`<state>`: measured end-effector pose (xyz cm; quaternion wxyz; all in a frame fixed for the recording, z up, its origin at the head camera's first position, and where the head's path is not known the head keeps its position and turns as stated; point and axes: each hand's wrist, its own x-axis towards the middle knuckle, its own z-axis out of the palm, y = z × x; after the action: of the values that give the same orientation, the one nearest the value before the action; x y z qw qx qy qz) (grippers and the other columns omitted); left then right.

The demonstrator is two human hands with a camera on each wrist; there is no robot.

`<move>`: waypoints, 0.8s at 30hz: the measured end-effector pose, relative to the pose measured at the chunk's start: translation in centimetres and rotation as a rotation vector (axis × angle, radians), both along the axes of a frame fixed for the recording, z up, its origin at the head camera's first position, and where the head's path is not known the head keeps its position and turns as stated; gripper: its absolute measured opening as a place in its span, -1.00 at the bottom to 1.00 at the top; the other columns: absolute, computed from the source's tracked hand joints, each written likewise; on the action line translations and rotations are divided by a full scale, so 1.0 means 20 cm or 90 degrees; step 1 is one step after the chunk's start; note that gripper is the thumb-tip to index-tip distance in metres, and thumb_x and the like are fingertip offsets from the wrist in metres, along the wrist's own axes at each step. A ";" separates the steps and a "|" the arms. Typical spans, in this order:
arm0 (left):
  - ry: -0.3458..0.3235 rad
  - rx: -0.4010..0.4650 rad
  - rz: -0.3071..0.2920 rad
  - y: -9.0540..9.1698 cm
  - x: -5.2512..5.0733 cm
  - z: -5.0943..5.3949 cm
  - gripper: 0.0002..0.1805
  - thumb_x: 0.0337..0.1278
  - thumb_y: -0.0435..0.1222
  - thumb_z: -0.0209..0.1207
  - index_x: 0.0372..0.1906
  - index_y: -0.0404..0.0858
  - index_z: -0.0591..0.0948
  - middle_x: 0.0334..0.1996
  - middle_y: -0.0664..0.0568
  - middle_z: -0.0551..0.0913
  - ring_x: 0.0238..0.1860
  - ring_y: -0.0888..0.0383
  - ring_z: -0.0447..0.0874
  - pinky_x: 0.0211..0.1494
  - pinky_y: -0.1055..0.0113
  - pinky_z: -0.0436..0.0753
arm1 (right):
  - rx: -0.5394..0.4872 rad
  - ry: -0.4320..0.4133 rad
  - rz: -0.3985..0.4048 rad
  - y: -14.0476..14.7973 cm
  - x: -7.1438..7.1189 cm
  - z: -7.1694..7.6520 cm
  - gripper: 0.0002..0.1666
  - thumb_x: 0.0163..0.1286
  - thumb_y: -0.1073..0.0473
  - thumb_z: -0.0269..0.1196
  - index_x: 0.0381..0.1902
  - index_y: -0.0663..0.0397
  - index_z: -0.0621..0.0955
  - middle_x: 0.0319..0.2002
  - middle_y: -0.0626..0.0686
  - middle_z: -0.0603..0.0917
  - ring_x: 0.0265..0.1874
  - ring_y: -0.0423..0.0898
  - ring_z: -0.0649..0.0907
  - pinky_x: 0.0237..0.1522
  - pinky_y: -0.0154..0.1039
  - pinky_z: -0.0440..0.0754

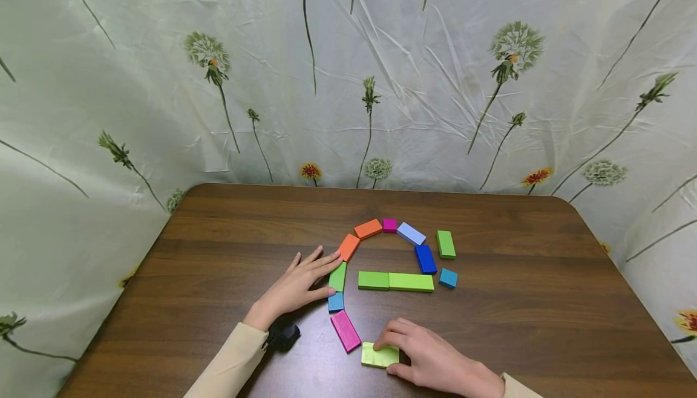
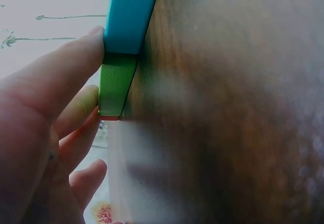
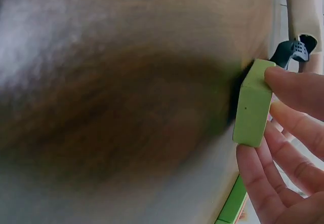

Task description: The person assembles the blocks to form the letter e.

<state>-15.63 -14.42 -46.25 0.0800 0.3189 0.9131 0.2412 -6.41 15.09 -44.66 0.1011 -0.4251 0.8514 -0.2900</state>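
Note:
My right hand (image 1: 430, 355) grips a yellow-green block (image 1: 377, 357) low on the brown table; its thumb and fingers touch different sides of that block (image 3: 253, 105) in the right wrist view. My left hand (image 1: 296, 286) lies with extended fingers along the left of a curved row. Its fingertips touch near an orange block (image 1: 348, 247) and its thumb is at a light blue block (image 1: 336, 302), with a green block (image 1: 337, 277) between. A pink block (image 1: 345, 331) slants between that blue block and the yellow-green one. In the left wrist view, my thumb meets the blue block (image 2: 129, 19).
The curve continues through another orange block (image 1: 368, 229), a magenta block (image 1: 389, 225), a periwinkle block (image 1: 411, 234) and a dark blue block (image 1: 426, 259). Two green blocks (image 1: 411, 282) form a bar inside. A green block (image 1: 446, 245) and a blue block (image 1: 448, 278) lie right.

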 end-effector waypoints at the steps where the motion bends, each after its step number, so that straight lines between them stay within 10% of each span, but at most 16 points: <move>1: 0.000 0.000 0.000 0.00 0.00 0.00 -0.31 0.27 0.03 0.13 0.44 -0.08 0.29 0.44 0.11 0.18 0.48 -0.06 -0.12 0.35 -0.30 -0.15 | 0.004 -0.005 -0.001 -0.01 0.00 0.00 -0.71 0.24 0.17 0.36 -0.07 -0.06 0.63 -0.11 -0.22 0.53 -0.14 -0.33 0.49 -0.15 -0.40 0.55; 24: 0.002 -0.008 0.006 0.00 0.00 -0.01 -0.31 0.27 0.05 0.12 0.44 -0.07 0.28 0.44 0.12 0.17 0.48 -0.06 -0.12 0.35 -0.31 -0.15 | 0.002 -0.034 0.000 -0.03 -0.02 0.00 -0.69 0.33 0.06 0.29 0.00 -0.02 0.62 -0.13 -0.20 0.52 -0.21 -0.36 0.47 -0.21 -0.46 0.52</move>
<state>-15.69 -14.41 -46.39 0.0797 0.3141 0.9163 0.2352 -6.78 14.55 -44.64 0.1239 -0.4169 0.8490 -0.3001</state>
